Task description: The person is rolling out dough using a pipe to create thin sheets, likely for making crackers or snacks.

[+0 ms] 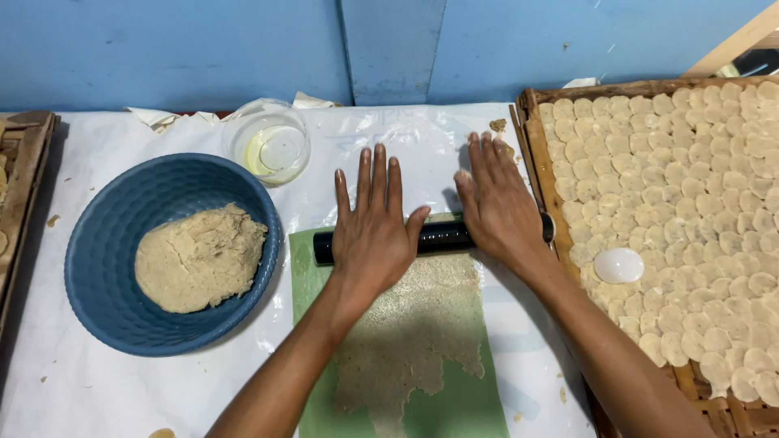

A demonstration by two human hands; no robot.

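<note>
My left hand (373, 227) and my right hand (495, 203) lie flat, fingers spread, on a black rolling pin (442, 238) that lies crosswise at the far end of a green sheet (466, 397). A thin, ragged layer of beige dough (414, 332) is spread on the sheet below the pin. Both palms press on top of the pin; neither hand wraps around it.
A blue bowl (97, 268) at left holds a lump of dough (199, 258). A small glass bowl of oil (268, 142) stands behind it. At right a wooden tray (540, 162) carries several round dough discs and a white round cutter (618, 265). Another tray edge (24, 170) shows at far left.
</note>
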